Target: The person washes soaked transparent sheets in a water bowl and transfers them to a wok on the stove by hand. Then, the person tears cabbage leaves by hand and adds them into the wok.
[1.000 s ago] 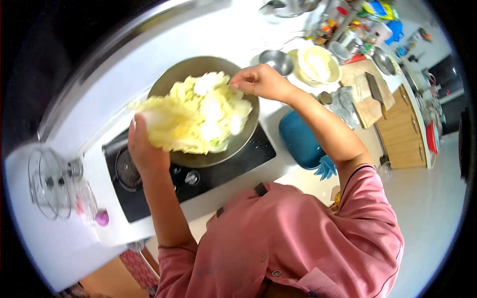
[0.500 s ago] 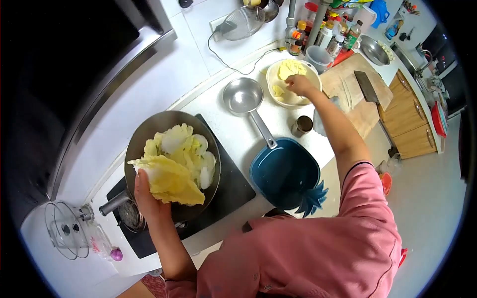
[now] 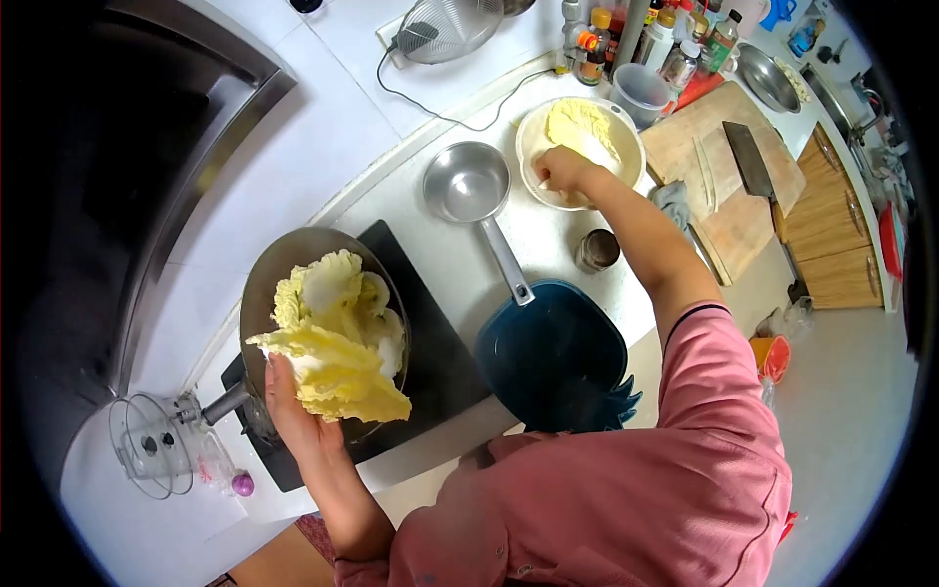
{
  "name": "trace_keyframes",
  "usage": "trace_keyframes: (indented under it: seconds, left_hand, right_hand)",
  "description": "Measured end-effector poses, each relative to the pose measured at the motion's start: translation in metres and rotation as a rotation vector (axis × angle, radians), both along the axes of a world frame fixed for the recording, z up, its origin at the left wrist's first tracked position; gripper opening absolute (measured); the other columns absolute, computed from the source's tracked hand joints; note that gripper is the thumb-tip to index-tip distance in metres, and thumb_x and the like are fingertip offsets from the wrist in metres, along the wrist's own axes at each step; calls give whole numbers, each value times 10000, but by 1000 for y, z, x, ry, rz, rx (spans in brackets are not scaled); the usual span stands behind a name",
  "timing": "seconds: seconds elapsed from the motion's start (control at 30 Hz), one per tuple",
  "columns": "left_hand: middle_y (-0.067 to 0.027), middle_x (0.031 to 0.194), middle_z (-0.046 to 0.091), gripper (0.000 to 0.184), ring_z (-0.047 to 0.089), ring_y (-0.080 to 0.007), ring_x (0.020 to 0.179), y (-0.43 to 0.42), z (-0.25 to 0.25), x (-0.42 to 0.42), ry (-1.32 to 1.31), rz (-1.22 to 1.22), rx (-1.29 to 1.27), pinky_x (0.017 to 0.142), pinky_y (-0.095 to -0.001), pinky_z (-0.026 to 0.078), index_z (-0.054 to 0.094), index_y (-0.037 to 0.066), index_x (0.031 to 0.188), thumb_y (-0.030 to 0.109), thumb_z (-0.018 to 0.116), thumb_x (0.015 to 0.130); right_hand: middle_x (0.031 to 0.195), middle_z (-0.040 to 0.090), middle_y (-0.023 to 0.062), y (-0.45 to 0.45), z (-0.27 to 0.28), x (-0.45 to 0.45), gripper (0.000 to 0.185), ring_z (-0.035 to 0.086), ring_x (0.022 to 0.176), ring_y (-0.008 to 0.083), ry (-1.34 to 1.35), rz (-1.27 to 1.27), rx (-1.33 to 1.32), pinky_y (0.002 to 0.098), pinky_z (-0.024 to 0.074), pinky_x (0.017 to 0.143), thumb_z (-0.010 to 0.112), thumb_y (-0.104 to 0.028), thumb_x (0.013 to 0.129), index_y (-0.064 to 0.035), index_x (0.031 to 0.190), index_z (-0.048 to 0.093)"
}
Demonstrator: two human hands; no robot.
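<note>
My left hand is closed around the lower edge of some pale yellow napa cabbage leaves. It holds them over the near side of a dark wok, where more cabbage lies. Inside a white basin on the counter, my right hand reaches down with its fingers curled together. Whatever those fingers grip is hidden. A large yellow cabbage leaf rests behind that hand in the basin.
A steel saucepan stands between wok and basin, its handle reaching over a blue pineapple-shaped bowl. A brown jar sits near my right forearm. Farther right, a cleaver lies on a cutting board. Bottles line the back.
My right hand has moved left and lower within the basin, over the spot where a small cabbage piece lay. My left hand still holds its leaves over the wok. The camera view has shifted slightly.
</note>
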State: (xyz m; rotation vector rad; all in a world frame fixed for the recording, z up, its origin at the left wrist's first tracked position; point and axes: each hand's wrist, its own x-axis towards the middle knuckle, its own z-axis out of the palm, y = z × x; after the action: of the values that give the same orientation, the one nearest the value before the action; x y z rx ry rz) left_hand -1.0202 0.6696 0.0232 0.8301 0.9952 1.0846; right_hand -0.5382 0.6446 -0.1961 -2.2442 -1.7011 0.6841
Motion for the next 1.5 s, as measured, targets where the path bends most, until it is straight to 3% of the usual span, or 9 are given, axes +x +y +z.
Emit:
trace_keyframes:
  seconds: [0.27,0.47,0.57,0.67,0.73,0.87,1.07,1.3,1.5]
  left_hand:
    - [-131,1214,585,364,607,-262,1067,-4,11,-22,-12,58,42,907,-407,514,472,-5,1294,188,505,987]
    - [-143,1215,571,387,602,-267,1073,-5,11,-32,-66,145,25,901,-414,518,449,-18,1299,198,512,984]
    - [-145,1224,565,390,598,-270,1080,-5,10,-34,-81,142,-4,904,-418,517,447,-15,1303,193,515,981]
    - [-133,1206,586,378,601,-275,1073,-9,11,-33,-63,140,7,878,-430,535,498,37,1263,269,550,968]
    - [-135,1214,582,383,597,-276,1081,-9,6,-38,-55,144,14,891,-434,528,493,34,1272,260,549,967]
    - [-142,1221,576,386,598,-273,1079,-14,2,-28,-55,134,9,899,-424,519,477,16,1290,224,536,971]
    - [-156,1225,570,394,609,-269,1064,-18,1,11,-42,71,-15,889,-402,524,455,-10,1309,184,522,973]
    - [-161,1237,565,418,607,-277,1078,-18,0,36,-7,-1,6,896,-401,525,434,-13,1330,193,518,977]
    - [-160,1247,560,425,603,-281,1087,-15,-2,37,6,15,1,908,-413,518,426,-10,1340,193,518,978]
  right_hand:
    - [712,645,67,-12,38,19,111,603,547,141,687,-429,277,287,502,494,672,-1,720,-10,830,658]
    - [903,663,47,21,160,-127,165,636,752,119,768,-27,400,238,524,647,671,-87,851,-34,1007,655]
    - [1086,670,110,27,200,-193,380,642,1007,169,1137,189,269,302,532,892,617,-29,886,-64,1263,590]
    - [1040,686,115,35,191,-185,355,663,926,150,655,326,496,278,537,836,635,-93,889,-54,1241,608]
    - [953,698,92,28,173,-138,310,656,804,153,819,179,412,310,548,726,694,-252,860,-54,1097,680]
    - [700,671,96,-3,96,-32,91,653,682,218,-129,-61,206,357,514,638,683,-142,745,-66,788,709]
    - [752,677,143,-30,35,-14,185,665,735,298,80,31,-138,372,516,669,728,-56,591,-70,773,702]
    - [847,677,220,-27,17,-2,126,668,829,350,-140,23,-15,390,521,765,624,-63,697,-21,785,703]
    - [1115,652,177,-32,42,32,271,644,999,330,-568,-308,-150,423,512,865,540,-117,854,-25,1063,687]
